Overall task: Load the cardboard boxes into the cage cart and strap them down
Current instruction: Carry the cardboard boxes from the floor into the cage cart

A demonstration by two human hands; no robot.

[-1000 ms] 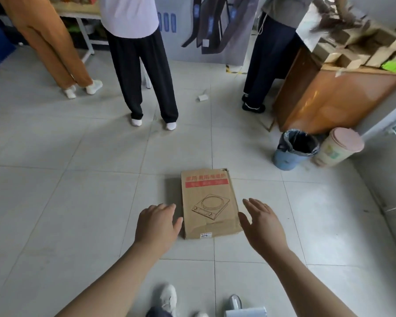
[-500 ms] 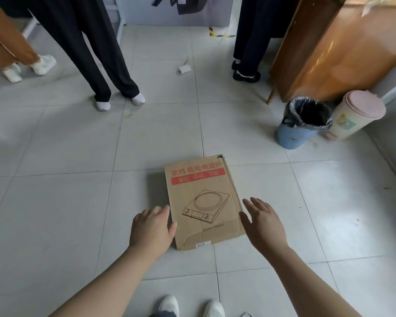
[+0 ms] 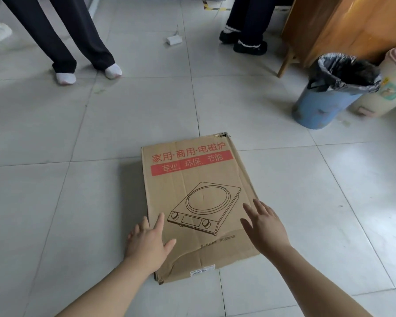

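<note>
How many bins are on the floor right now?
2. A blue bin with a black liner stands at right beside the wooden cabinet; a cream bin with a pink lid sits just right of it, partly cropped.

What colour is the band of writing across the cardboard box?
Red, with pale lettering, on the cardboard box; head view.

The flat brown cardboard box (image 3: 199, 202) lying on the floor carries red Chinese lettering along its far end: 家用·商用·电磁炉. Just below it, a red band bears pale characters reading 专业 环保 节能. Under the line drawing of an induction cooker runs a row of small dark print, too blurred to read. A small white sticker (image 3: 202, 269) on the box's near edge has marks that cannot be made out.
</note>
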